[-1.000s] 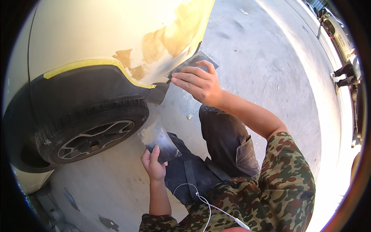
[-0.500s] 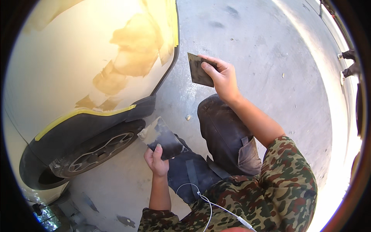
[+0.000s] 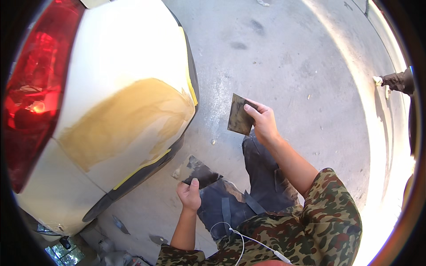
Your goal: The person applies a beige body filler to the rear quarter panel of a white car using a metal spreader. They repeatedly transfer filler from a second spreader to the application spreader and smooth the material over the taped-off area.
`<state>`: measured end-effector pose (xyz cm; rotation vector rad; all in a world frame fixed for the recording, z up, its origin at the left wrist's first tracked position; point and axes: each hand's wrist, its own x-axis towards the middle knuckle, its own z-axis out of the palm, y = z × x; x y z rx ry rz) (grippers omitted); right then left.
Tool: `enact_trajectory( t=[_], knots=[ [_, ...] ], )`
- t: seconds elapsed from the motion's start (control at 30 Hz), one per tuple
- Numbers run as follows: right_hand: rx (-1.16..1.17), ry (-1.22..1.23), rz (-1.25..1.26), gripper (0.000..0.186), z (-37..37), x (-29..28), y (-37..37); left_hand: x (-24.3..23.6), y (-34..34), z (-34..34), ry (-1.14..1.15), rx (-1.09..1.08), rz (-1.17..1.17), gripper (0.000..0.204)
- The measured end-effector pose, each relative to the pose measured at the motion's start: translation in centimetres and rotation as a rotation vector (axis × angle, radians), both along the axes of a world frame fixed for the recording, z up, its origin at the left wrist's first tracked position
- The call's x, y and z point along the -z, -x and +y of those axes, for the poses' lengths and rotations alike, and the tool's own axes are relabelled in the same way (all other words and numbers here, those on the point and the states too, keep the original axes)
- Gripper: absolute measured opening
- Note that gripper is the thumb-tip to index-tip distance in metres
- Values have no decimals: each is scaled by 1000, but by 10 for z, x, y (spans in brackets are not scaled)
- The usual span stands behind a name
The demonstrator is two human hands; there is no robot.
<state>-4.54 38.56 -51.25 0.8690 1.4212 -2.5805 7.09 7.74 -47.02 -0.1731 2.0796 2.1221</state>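
My left hand [image 3: 191, 195] grips a dark flat plate [image 3: 205, 174] with pale grey putty smeared over its far left end, thumb on top. In my right hand [image 3: 264, 123], a thin, square, dark putty spreader [image 3: 241, 115] is pinched between thumb and fingers, held upright, apart from the car and the plate. To the left stands a white car body corner [image 3: 128, 44]. A wide tan patch of filler [image 3: 128, 119] covers much of its lower side, above a dark trim strip. Neither hand touches the car.
A red tail lamp [image 3: 37, 84] fills the upper left. Yellow masking tape [image 3: 142, 169] runs along the dark trim [image 3: 133, 179]. Grey concrete floor [image 3: 301, 57] spreads to the right. A person's leg [image 3: 397, 82] shows at the far right. A white cable [image 3: 257, 244] hangs by my chest.
My view has shifted along the car: the wheel has left the picture, and the tail lamp and a larger filler patch have come in. Both hands sit lower, still holding the same things.
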Motion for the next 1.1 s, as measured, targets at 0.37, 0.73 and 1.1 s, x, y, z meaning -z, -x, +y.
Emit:
enact_trajectory(
  t=[0.37, 0.73, 1.1],
  knots=[
    [45, -174, 3, 34, -17, 30, -17, 14, 58, -4, 107, 38, 10, 23],
    [-22, -92, -73, 34, -142, 63, 30, 27, 85, -118, 102, -107, 0, 22],
    [-172, -85, 74, 31, -220, -30, 104, 13, 151, -168, -316, -315, 36, 22]
  ],
)
